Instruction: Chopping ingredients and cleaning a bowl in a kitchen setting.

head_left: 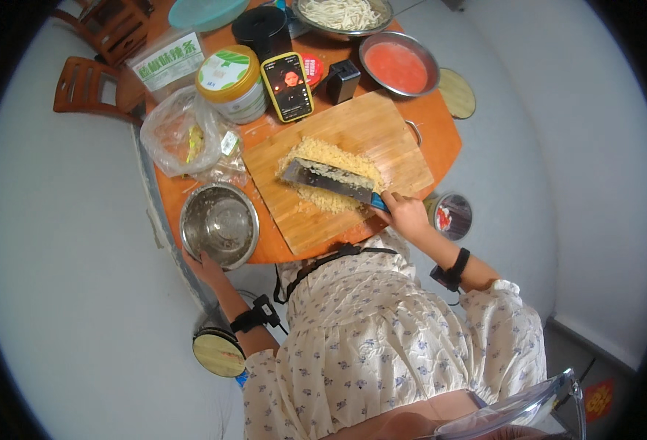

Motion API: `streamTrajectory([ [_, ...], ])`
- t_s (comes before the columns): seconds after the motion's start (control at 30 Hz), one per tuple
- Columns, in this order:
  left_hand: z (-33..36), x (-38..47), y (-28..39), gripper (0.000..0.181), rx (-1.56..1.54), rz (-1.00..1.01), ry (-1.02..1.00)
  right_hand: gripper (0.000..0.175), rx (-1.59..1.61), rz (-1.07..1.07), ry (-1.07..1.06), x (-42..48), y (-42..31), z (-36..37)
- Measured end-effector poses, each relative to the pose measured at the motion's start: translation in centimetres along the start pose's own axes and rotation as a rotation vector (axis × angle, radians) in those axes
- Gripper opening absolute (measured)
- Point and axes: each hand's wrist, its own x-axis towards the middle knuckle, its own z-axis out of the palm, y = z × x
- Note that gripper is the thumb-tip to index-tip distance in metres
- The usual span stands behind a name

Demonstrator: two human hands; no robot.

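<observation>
My right hand [404, 213] grips the blue handle of a cleaver [329, 182], whose wide blade lies low over a heap of finely chopped pale-yellow food [351, 159]. Chopped bits cling to the upper side of the blade. Under the heap is a bamboo cutting board [271, 192], set at an angle on the table. To its left, a stainless steel bowl [220, 225] stands at the table edge, with some residue on its inner wall. My left hand [205, 268] holds the near rim of this bowl.
Behind the board on the orange table [447, 129] stand a phone [289, 88], a gold-lidded tub [232, 82], a black box [343, 81], a bowl of red liquid [396, 67] and a bowl of white strips [345, 15]. Plastic bags [180, 135] lie at left. A bin [451, 215] stands right.
</observation>
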Motion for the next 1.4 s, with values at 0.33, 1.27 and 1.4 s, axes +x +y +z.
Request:
streamTrajectory([
  [0.33, 0.0, 0.1, -1.1, 0.044, -0.09, 0.015, -0.028, 0.043, 0.438, 0.115, -0.386, -0.5, -3.9, 1.3],
  [1.27, 0.3, 0.2, -1.1, 0.043, -0.059, -0.01, -0.029, 0.041, 0.165, 0.166, -0.183, 3.0, -4.9, 1.8],
  [1.4, -0.1, 0.6, -2.0, 0.042, -0.059, 0.016, -0.035, 0.044, 0.165, 0.16, -0.245, 3.7, -5.1, 1.4],
])
